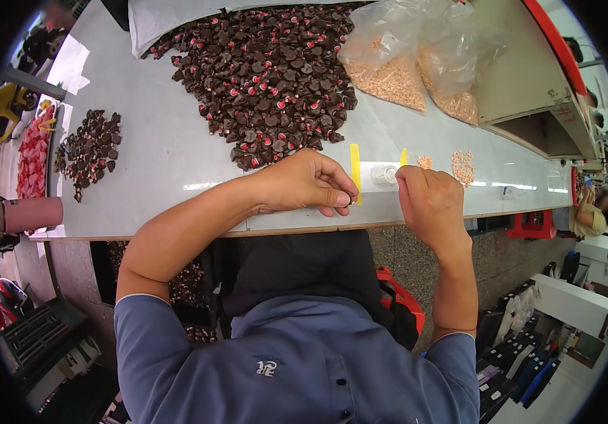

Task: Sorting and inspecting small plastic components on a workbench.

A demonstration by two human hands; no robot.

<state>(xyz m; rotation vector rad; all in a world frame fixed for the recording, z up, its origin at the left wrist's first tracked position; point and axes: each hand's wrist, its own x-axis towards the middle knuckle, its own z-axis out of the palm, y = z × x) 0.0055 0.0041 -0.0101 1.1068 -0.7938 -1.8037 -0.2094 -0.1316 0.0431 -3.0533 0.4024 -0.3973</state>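
Observation:
My left hand (307, 185) is closed in a pinch near the table's front edge, with a small dark brown part (351, 201) between thumb and fingertips. To its right, my right hand (432, 205) is curled with its fingertips pressed together; whatever it may hold is hidden. Between the hands, a small clear round container (383, 175) stands on a white patch flanked by yellow tape strips (355, 169). Beyond my left hand spreads a big heap of dark brown parts (276, 78), some with red-and-white faces. Small beige pieces (463, 168) lie loose just past my right hand.
Two clear plastic bags (389, 81) of beige pieces sit at the back right, beside a metal box (523, 78) with a red edge. A smaller heap of dark parts (92, 152) and a pink cylinder (32, 212) are at the left. Someone sits at the far right.

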